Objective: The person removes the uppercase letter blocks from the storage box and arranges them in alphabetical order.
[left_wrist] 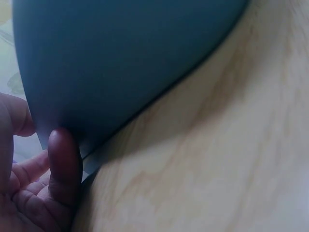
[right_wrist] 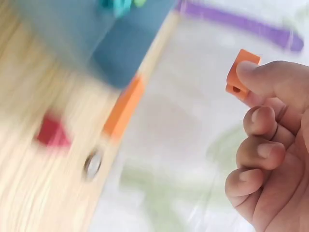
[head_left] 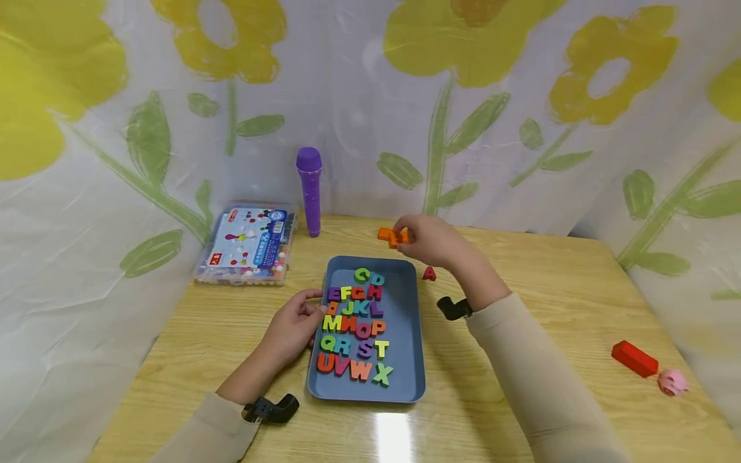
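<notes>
A grey-blue tray (head_left: 405, 360) lies on the table with rows of colourful letter pieces (head_left: 360, 330) in it. At its left side my left hand (head_left: 296, 325) grips the edge, thumb and fingers around the wall (left_wrist: 96, 72) in the left wrist view. Beyond the tray's far right corner, my right hand (head_left: 431, 241) pinches a small orange block (right_wrist: 243, 72) with a hole in it between thumb and index finger; its other fingers are curled. Another orange block (right_wrist: 124, 108) lies near the table's back edge. A red letter A (head_left: 429, 274) sits right of the tray.
A purple toy microphone (head_left: 311, 193) stands at the back. Left of it lies a clear plastic case (head_left: 249, 244) with a printed cover. At the far right are a red block (head_left: 635, 359) and a pink pig head (head_left: 673, 382). A flower-print curtain (head_left: 353, 116) hangs behind the table.
</notes>
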